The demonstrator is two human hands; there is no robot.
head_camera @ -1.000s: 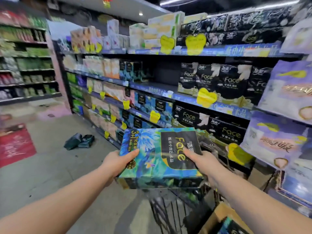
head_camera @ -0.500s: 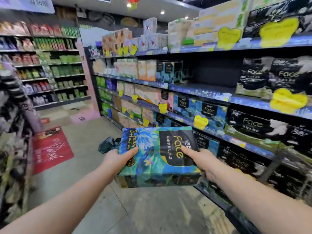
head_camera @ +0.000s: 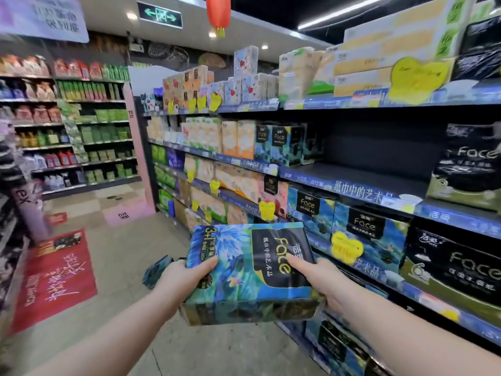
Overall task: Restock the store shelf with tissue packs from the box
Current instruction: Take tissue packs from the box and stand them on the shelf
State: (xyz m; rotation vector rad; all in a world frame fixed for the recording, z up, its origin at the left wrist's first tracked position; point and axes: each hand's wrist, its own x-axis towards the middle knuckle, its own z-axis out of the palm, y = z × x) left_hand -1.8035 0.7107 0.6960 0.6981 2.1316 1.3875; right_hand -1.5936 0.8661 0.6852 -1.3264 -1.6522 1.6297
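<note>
Fingers are hidden under the blue-green plastic-wrapped tissue pack (head_camera: 249,270); left hand (head_camera: 180,278) and right hand (head_camera: 322,280) clasp it, thumbs on top. Open room on the dark shelf (head_camera: 366,169) at two o'clock.

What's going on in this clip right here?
A person stands in a store aisle holding a blue Face tissue pack flat in front of them, left hand on its left edge and right hand on its right edge, thumbs on top. It is not yet shelved. The shelf to the right has a bare stretch beside matching blue packs.
</note>
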